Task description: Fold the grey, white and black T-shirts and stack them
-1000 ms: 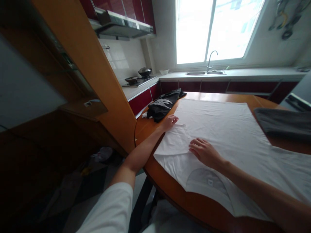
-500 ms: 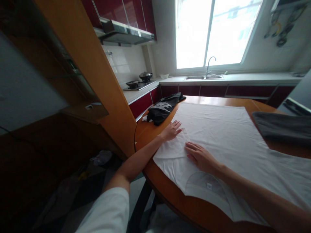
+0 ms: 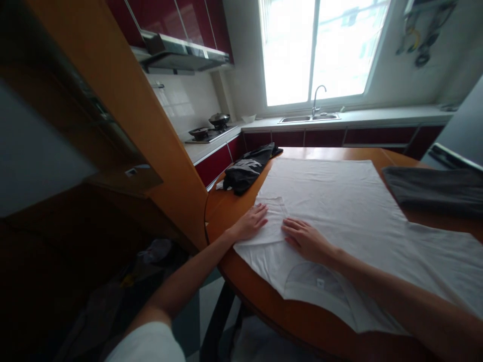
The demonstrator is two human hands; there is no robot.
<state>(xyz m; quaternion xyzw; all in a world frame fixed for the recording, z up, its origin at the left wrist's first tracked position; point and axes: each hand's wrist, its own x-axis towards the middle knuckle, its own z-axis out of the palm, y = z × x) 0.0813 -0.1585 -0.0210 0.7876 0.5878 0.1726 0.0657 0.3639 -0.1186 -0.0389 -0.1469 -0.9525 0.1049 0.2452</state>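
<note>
A white T-shirt (image 3: 332,201) lies spread over the wooden table (image 3: 222,206), its neckline towards me and its hem at the far side. My left hand (image 3: 251,222) rests flat on the left sleeve, close to the table's edge, fingers extended. Just to the right, my right hand (image 3: 306,239) presses on the shirt near the base of that sleeve, with its fingers stretched out and nothing held. The neckline with a small label (image 3: 320,283) shows below my right hand. Part of the shirt is hidden under my right forearm.
A crumpled black garment with pale lettering (image 3: 247,168) lies at the table's far left. Folded dark grey cloth (image 3: 433,191) is on the right. An orange wooden partition (image 3: 166,166) stands close on the left. Beyond are a stove (image 3: 209,134) and a sink (image 3: 296,119).
My left hand has slid down and left across the sleeve, towards me. The sleeve end now lies flatter. My right hand stays about where it was on the shirt. The view has shifted slightly.
</note>
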